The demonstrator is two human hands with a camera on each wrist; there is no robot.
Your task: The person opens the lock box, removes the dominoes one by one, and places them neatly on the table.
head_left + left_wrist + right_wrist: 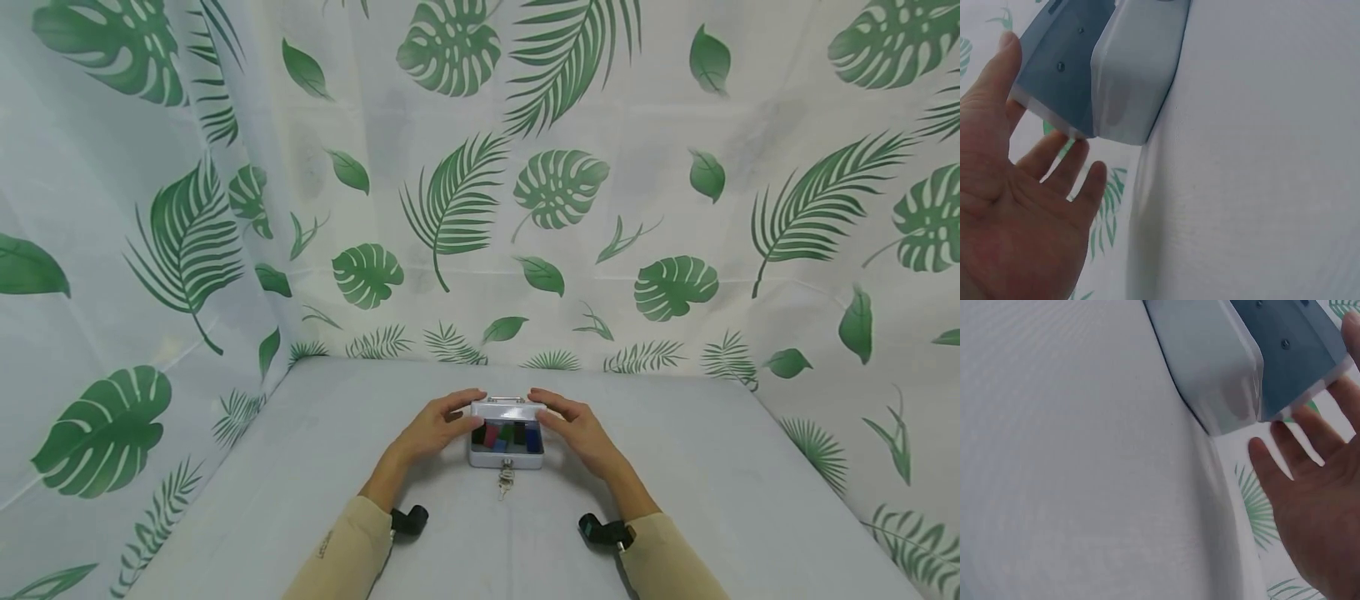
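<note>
A small silver cash box [480,460] stands on the table with its lid [510,412] raised and the handle at the top. My left hand [437,427] holds the lid's left side, thumb in front and fingers behind. On the other side, my right hand [583,427] grips the lid the same way. The left wrist view has the lid's bluish inner face [1063,81] beside the thumb; in the right wrist view, fingers reach behind the lid [1297,356]. Several small red, green, blue and black pieces [491,436] lie inside the box. Keys [505,483] hang from the front lock.
A pale cloth covers the table [525,550]. Leaf-printed sheets [480,208] hang behind it and along the left and right sides. Black wrist cameras [409,521] are strapped by both sleeves.
</note>
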